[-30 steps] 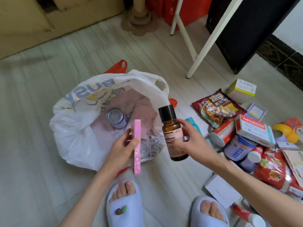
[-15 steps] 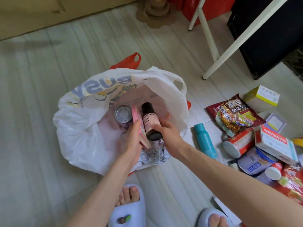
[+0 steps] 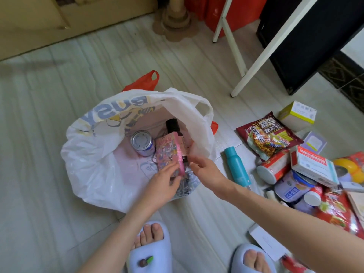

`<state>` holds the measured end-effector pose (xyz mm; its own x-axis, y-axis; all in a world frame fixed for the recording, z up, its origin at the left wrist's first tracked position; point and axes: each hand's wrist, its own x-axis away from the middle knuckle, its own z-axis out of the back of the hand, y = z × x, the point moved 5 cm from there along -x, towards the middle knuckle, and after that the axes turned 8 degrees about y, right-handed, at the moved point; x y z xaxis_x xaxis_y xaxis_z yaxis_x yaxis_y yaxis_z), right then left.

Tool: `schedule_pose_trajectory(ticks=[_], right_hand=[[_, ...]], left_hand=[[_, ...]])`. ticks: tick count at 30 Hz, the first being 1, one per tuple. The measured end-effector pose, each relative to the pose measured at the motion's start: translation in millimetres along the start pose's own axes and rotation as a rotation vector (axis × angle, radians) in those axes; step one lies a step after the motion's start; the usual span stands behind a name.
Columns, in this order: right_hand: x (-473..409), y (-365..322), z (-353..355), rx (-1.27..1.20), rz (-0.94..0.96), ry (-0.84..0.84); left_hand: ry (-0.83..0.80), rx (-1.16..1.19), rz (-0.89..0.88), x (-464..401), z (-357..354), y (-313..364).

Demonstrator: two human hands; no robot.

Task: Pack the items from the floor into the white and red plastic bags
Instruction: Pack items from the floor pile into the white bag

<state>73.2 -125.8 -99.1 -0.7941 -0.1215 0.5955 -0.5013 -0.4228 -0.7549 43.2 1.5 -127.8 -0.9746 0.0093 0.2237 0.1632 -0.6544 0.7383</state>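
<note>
Fingers [image 3: 171,170] of the left hand [image 3: 161,186] lie flat and close together on the lower end of a flat pink printed cardboard box [image 3: 169,154], touching it over the mouth of the white plastic bag [image 3: 94,164]; whether the thumb pinches it from beneath cannot be told. Just to the right, the right hand [image 3: 206,172] hangs with its fingers loosely spread and slightly curled, gripping nothing, fingertips close to the box's right edge.

Inside the bag, a brown glass bottle with a black cap [image 3: 173,127] lies behind and partly under the pink box, cap pointing away from the person. A silver-topped tin can [image 3: 142,142] stands just left of the box, also within the bag. A red plastic bag [image 3: 145,81] peeks out from beneath the white one (only a handle and a corner show).

Right of the bag, on the pale wood-grain floor [image 3: 59,95], lies a teal cylindrical spray bottle [image 3: 237,166], and beyond it a heap of unpacked goods: a dark red instant noodle packet [image 3: 266,134], a white and yellow carton [image 3: 297,115], a white box with a red band [image 3: 313,166]. Two feet in pale blue slippers [image 3: 151,257] sit at the bottom edge.
</note>
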Motion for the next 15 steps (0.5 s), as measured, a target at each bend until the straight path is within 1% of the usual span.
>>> schedule_pose_trajectory(ticks=[2,4,7,9,11,13,15], right_hand=[[11.8,19.4,24.6,0.185,0.037,0.101],[23.9,41.9,52.1,0.322,0.075,0.229],[36.1,77.8,97.5,0.542,0.068,0.390],[38.0,102.1,122.5,0.610,0.028,0.465],[37.8,124.3,138.5,0.673,-0.034,0.484],[37.1,144.3,143.8,0.794,-0.094,0.426],[35.6,158.2,142.9,0.928,-0.099,0.369]], left_hand=[[0.040,-0.099,-0.117,9.9,-2.8,13.9],[0.045,-0.143,-0.251,19.3,-15.9,31.4],[-0.014,-0.213,-0.406,25.5,-53.0,50.7],[-0.086,-0.276,-0.492,24.1,-82.4,60.7],[-0.158,-0.380,-0.576,18.2,-110.1,68.1],[-0.212,-0.502,-0.627,4.0,-133.8,74.4],[-0.249,-0.618,-0.672,-14.8,-148.4,87.9]])
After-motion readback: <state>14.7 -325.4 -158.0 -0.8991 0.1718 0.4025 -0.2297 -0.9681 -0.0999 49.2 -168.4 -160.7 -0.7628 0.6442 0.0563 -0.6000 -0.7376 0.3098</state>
